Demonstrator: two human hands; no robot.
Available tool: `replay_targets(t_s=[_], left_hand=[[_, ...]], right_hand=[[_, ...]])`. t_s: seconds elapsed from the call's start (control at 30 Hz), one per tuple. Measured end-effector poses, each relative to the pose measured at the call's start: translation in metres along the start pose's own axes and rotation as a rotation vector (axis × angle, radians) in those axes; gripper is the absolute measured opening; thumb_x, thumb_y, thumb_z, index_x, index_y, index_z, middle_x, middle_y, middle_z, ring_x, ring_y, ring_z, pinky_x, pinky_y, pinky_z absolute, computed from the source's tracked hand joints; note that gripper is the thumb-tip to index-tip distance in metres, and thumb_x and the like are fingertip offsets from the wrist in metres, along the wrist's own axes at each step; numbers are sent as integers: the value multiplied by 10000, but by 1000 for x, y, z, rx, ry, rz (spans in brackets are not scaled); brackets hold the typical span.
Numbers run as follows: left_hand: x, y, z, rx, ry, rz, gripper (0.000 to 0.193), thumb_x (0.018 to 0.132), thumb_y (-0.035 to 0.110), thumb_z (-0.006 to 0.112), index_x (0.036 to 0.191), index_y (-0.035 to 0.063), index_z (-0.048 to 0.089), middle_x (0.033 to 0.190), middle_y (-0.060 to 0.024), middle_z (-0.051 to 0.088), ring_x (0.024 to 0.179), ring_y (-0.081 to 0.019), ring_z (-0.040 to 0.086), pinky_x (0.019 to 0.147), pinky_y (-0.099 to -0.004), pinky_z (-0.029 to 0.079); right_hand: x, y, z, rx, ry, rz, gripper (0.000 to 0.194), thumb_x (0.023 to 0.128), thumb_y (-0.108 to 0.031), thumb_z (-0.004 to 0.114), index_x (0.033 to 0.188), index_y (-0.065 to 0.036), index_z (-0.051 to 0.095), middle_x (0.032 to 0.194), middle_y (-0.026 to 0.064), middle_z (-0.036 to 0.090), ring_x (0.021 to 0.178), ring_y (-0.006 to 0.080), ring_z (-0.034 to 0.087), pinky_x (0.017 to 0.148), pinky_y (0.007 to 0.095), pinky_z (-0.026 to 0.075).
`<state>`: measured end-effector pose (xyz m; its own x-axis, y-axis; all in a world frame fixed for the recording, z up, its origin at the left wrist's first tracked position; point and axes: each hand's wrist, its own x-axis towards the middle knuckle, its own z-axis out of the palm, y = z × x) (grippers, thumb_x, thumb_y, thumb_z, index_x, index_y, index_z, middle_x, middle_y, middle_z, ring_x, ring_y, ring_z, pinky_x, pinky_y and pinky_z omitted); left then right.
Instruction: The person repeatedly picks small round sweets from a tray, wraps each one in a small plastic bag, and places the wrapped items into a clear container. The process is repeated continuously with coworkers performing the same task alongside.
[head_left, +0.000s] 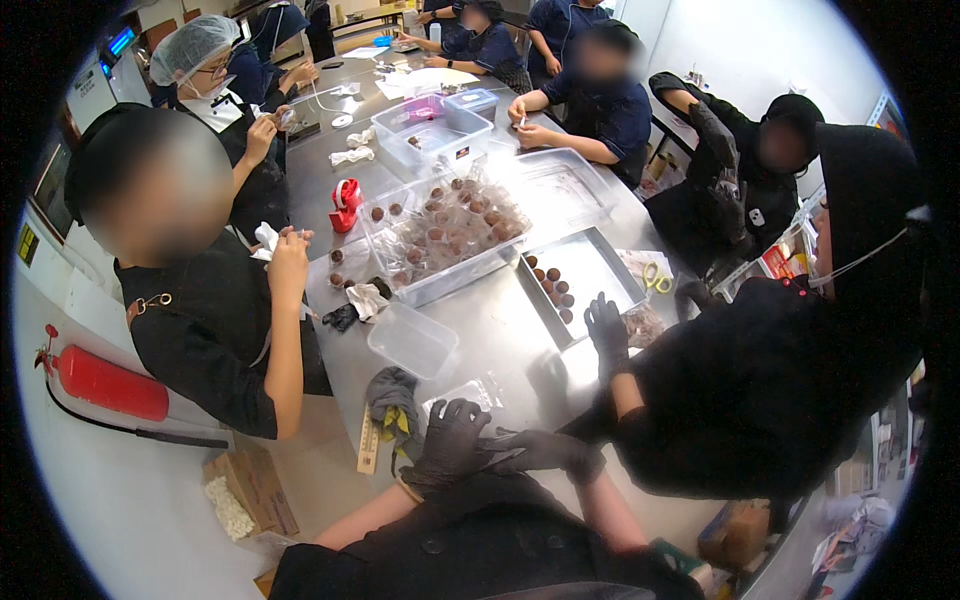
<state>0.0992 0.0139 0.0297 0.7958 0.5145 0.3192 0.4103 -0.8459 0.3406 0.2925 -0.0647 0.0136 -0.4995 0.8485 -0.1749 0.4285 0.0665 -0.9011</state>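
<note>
Before my chest, at the near edge of the metal table, my two hands are together in dark gloves. My left hand (452, 441) is raised with its fingers curled and a little apart, and nothing shows in it. Fingers of my right hand (551, 454) reach across to the left glove near the palm and wrist. Whether they pinch the glove or only touch it is unclear. Just beyond the left hand lie clear plastic bags (469, 394). A grey cloth or glove bundle (391, 397) and a wooden ruler (368, 442) lie to its left.
A co-worker's gloved hand (607, 330) is by a metal tray (592, 259) with brown balls (553, 274). A plastic tub (442, 283) holds wrapped balls. Nearby are a lidless container (412, 341), scissors (660, 279) and a red tape dispenser (346, 205). People stand around the table.
</note>
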Motion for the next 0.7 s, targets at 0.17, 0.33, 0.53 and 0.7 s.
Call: replay_targets(t_s=[0.17, 0.33, 0.53, 0.7], left_hand=[[-13, -7, 9, -219, -16, -124, 394, 687, 266, 716, 997, 75, 565, 934, -101, 590, 930, -267, 561, 889, -387, 384], [-24, -14, 19, -821, -96, -549, 299, 776, 231, 709, 910, 34, 530, 798, -70, 553, 770, -172, 540, 699, -274, 430], [-36, -24, 6, -1053, -158, -808, 262, 802, 181, 698, 859, 44, 483, 780, 9, 423, 737, -95, 398, 666, -245, 382], [-35, -13, -16, -1013, -56, -773, 292, 783, 154, 715, 893, 48, 466, 797, 9, 426, 746, -86, 406, 666, -239, 386]], right_hand=[[5, -8, -10, 307, -110, 229, 487, 872, -258, 607, 1317, -108, 478, 1262, 126, 548, 1170, 217, 501, 1001, 316, 363], [13, -8, -36, 424, 12, -34, 332, 926, -197, 494, 1192, -11, 560, 1199, 135, 583, 1124, 207, 539, 990, 310, 377], [50, 90, -114, 123, 910, 474, 414, 875, -389, 523, 946, -1, 649, 857, 97, 680, 846, 243, 634, 740, 383, 474], [76, 177, -166, 8, 1325, 844, 518, 837, -419, 500, 857, 80, 639, 848, 246, 643, 863, 371, 616, 753, 431, 455]])
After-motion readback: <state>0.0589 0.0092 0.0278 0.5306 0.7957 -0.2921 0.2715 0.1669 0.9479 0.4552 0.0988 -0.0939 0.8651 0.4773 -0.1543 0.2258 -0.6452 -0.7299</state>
